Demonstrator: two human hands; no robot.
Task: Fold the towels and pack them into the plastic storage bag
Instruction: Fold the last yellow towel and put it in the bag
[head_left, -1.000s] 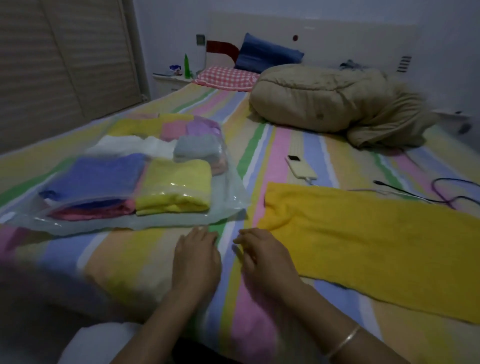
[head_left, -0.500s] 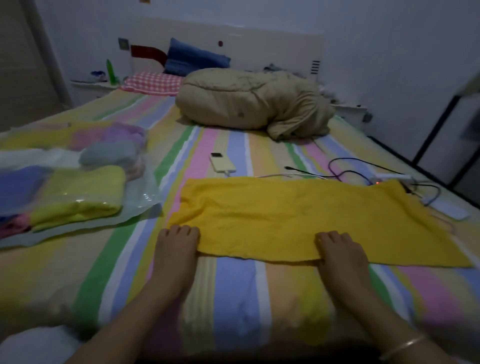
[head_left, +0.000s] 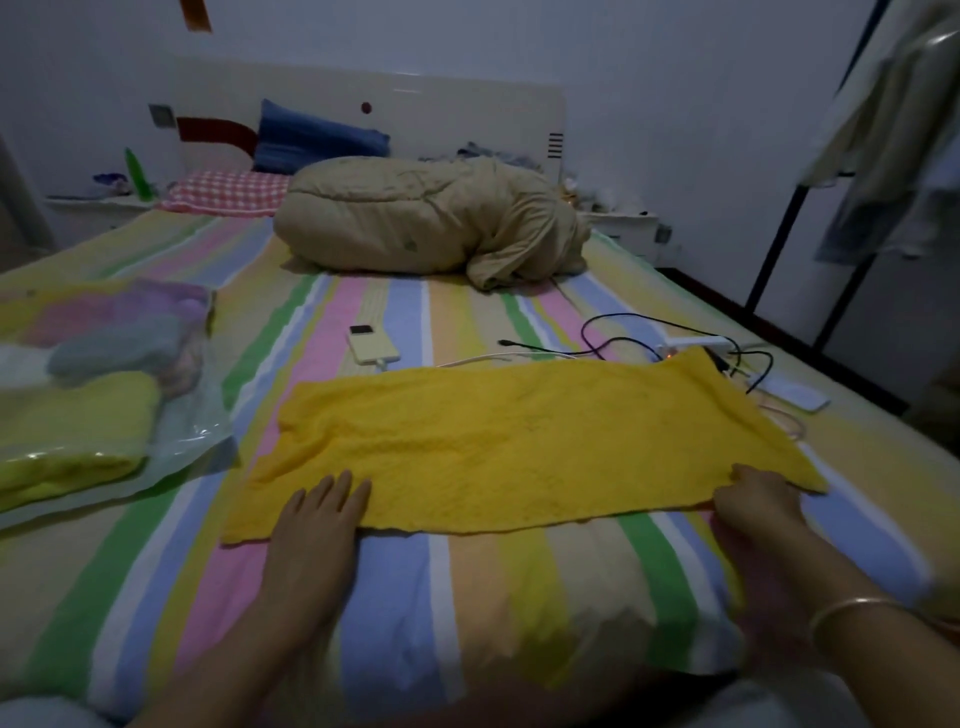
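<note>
A long yellow towel (head_left: 519, 441) lies spread flat across the striped bed in front of me. My left hand (head_left: 317, 519) rests flat on its near edge toward the left end, fingers apart. My right hand (head_left: 753, 504) grips the near right corner of the yellow towel with curled fingers. At the left edge lies the clear plastic storage bag (head_left: 197, 436), holding several folded towels, a lime-yellow one (head_left: 72, 431) nearest and grey and purple ones behind it.
A phone (head_left: 371, 345) on a white cable lies just beyond the towel. Black cables and a power strip (head_left: 691, 343) sit at the towel's far right end. A bundled tan duvet (head_left: 426, 228) and pillows lie at the headboard. A dark rack stands right of the bed.
My view has swung right from the bag to the yellow towel. Both hands moved apart along its near edge; the right hand went to the right corner and closed on it.
</note>
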